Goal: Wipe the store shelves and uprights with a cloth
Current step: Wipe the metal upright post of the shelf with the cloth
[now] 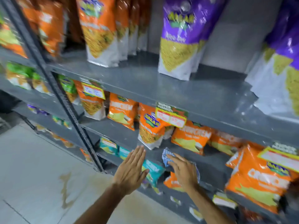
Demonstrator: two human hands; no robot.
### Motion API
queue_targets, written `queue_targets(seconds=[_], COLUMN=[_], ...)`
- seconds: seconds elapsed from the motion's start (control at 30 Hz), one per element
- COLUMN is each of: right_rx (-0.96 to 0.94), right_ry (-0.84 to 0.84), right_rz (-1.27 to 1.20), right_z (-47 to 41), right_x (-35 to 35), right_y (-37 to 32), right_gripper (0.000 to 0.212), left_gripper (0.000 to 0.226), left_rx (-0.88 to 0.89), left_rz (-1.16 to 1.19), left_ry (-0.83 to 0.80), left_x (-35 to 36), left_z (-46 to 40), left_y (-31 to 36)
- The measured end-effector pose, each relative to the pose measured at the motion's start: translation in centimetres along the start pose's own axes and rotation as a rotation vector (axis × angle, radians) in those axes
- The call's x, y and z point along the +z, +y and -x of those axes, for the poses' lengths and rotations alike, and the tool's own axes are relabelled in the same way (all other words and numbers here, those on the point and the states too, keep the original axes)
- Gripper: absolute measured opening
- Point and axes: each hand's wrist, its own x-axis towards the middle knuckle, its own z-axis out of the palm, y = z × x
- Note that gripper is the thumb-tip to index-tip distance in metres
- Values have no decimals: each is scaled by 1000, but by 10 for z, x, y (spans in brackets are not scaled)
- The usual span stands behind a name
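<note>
A grey metal shelf unit fills the view, with a slotted upright (71,110) running diagonally at the left. My right hand (182,172) presses a blue-and-white checked cloth (167,156) flat on the front of a lower shelf (126,136), below an orange snack pouch (150,130). My left hand (131,170) hovers beside it to the left, flat, fingers together and extended, holding nothing, over a teal packet (152,171). The picture is motion-blurred.
Orange and purple snack bags (181,38) stand on the upper shelf (161,88). Yellow-and-red price tags (171,117) hang on the shelf edges. Orange chip bags (262,178) crowd the right. A pale tiled floor (40,175) with a stain lies at the lower left.
</note>
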Motion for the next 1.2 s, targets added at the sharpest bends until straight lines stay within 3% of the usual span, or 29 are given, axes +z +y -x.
queue_targets(seconds=[0.27,0.4,0.53,0.83,1.1,1.2], right_rx=[-354,-461,-491,-260,108,160], right_ry=[93,165,279,424,443,442], right_rz=[-225,-310,-449,-660,-471,-414], right_z=[-81,-125,-174,-322,-475,-511], right_x=[0,14,28,15,47,67], right_y=[-174,-267,-362,-525,-549,-539], right_gripper=[31,46,47,30,34,32], left_gripper=[76,76,73,74,74,76], left_rx=[-159,-188,-200,-89,26,63], left_rz=[-87,-119,-122,-112,-66,-55], left_ry=[296,417,520,772,911,973], left_x=[-121,-176,-225,-337,-341,-332], left_z=[2,-3,-12,-88,-162,-173], left_y=[-138,-218,-306,-454,-496,-504])
